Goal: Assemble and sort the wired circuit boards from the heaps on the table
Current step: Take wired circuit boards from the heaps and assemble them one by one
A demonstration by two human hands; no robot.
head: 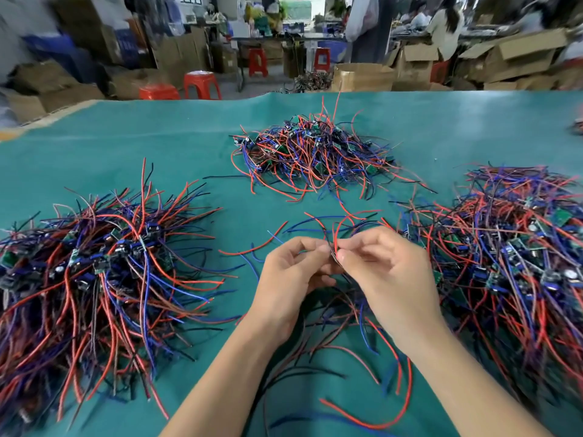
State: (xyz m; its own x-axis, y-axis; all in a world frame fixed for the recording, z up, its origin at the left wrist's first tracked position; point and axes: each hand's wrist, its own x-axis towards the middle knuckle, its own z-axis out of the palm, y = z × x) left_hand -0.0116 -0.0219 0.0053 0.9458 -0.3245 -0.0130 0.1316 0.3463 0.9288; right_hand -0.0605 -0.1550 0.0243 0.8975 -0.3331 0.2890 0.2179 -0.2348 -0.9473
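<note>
My left hand (291,272) and right hand (375,263) pinch one bundle of wires (335,247) above the worktop (157,146), mid-assembly I judge; next, place it on the sorted heap (94,263) left.

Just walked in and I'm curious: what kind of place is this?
Probably a small electronics assembly workshop: heaps of wired circuit boards on a green-covered table, stacked cardboard boxes and red plastic stools behind.
</note>
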